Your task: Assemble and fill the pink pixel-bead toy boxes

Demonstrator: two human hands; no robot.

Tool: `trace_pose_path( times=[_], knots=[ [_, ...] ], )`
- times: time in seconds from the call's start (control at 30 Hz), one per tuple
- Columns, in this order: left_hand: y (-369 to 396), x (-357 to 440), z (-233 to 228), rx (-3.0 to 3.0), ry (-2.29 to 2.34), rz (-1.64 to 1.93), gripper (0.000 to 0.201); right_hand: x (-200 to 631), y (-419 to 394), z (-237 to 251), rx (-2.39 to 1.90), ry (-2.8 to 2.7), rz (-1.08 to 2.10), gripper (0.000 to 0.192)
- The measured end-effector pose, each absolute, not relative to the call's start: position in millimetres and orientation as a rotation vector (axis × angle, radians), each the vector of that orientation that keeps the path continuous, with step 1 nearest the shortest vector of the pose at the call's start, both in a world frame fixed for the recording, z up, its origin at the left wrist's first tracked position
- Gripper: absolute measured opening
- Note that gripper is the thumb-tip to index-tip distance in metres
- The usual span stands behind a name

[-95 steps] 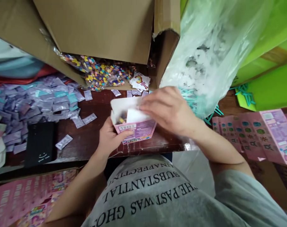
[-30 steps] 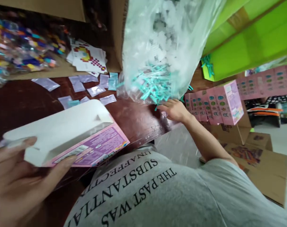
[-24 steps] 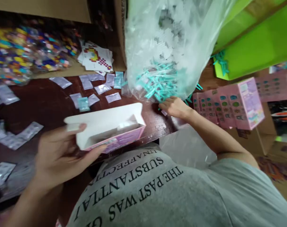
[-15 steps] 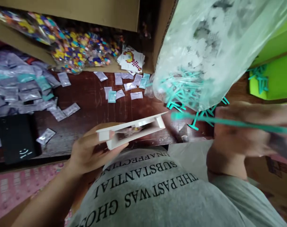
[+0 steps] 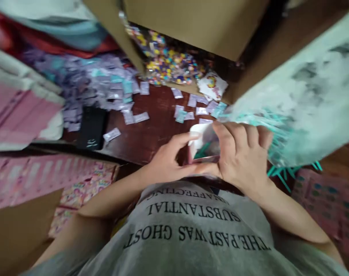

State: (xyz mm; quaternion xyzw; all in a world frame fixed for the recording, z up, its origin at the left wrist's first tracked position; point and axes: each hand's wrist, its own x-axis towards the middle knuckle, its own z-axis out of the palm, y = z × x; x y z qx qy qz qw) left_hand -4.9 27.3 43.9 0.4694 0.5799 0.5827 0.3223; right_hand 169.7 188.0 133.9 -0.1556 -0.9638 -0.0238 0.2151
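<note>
A small cardboard box (image 5: 202,131) with a white inside is held in front of my shirt, its near end open. My left hand (image 5: 165,161) grips its left side, thumb on top and fingers beneath. My right hand (image 5: 242,155) is wrapped over the right side and hides much of it. Something teal (image 5: 201,150) shows inside the box; its full shape is hidden. Just right of my right hand, teal T-shaped plastic sticks (image 5: 279,130) fill the bottom of a clear bag (image 5: 315,88).
Small lilac and teal sachets (image 5: 102,82) are heaped at the left behind a black phone-like slab (image 5: 91,128). Bags of coloured beads (image 5: 174,61) and pixel-picture cards (image 5: 212,85) lie in a carton (image 5: 197,19). Pink printed sheets (image 5: 33,178) are at lower left.
My right hand has come in from the right and now grips the box; the teal stick it carried is no longer in it. The box's open end has tilted up. The view has swung left.
</note>
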Motion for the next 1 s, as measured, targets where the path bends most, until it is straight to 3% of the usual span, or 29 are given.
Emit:
trace_pose_path(
  times=[0.1,0.23,0.37,0.53,0.63,0.7,0.8,0.9,1.0],
  knots=[
    [34,-8,44,1.237,1.432,1.537,0.086,167,193,131,-0.275,-2.721,-0.111,0.059],
    [40,-19,46,1.261,1.385,1.502,0.076,169,206,136,-0.361,-2.652,0.141,0.021],
    [36,-32,42,1.332,1.36,1.633,0.073,164,201,139,-0.624,-2.54,0.308,0.026],
    [11,-44,32,1.278,1.431,1.695,0.079,150,185,125,-0.468,-2.697,0.21,0.019],
    [5,-51,25,1.273,1.477,1.647,0.079,152,194,122,-0.422,-2.86,0.24,0.035],
    [8,-53,22,1.281,1.475,1.677,0.083,158,205,122,-0.397,-2.861,0.379,0.046],
    [15,-48,22,1.297,1.435,1.805,0.091,171,217,112,-0.456,-2.697,0.708,0.044],
    [24,-41,20,1.33,1.393,1.807,0.094,182,220,86,-0.44,-2.498,1.084,0.066],
    [31,-39,18,1.331,1.371,1.746,0.096,188,212,65,-0.43,-2.368,1.158,0.073]
  ],
)
